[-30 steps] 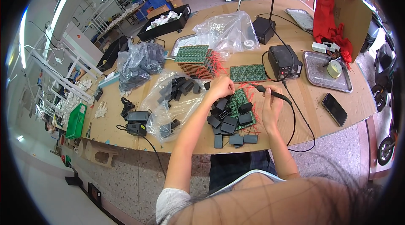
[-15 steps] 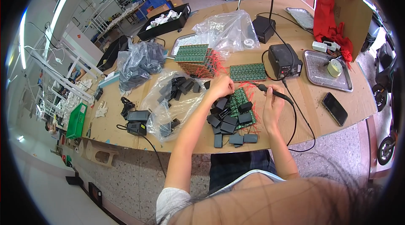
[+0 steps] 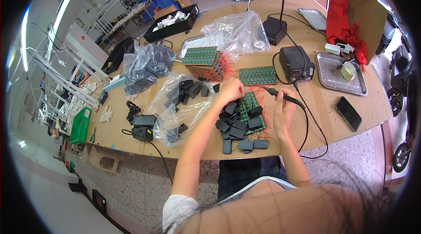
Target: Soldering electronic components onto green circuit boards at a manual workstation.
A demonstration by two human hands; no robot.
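Black phone point(image 3: 348, 113), metal tray point(image 3: 333, 78)

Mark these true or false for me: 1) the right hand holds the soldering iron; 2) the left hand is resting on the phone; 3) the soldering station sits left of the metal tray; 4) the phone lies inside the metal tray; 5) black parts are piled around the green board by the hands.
1) True: the right hand grips the soldering iron.
2) False: the left hand is at the green board; the phone lies far to the right.
3) True: the soldering station sits left of the metal tray.
4) False: the phone lies on the table, in front of the tray.
5) True: black parts crowd the board.
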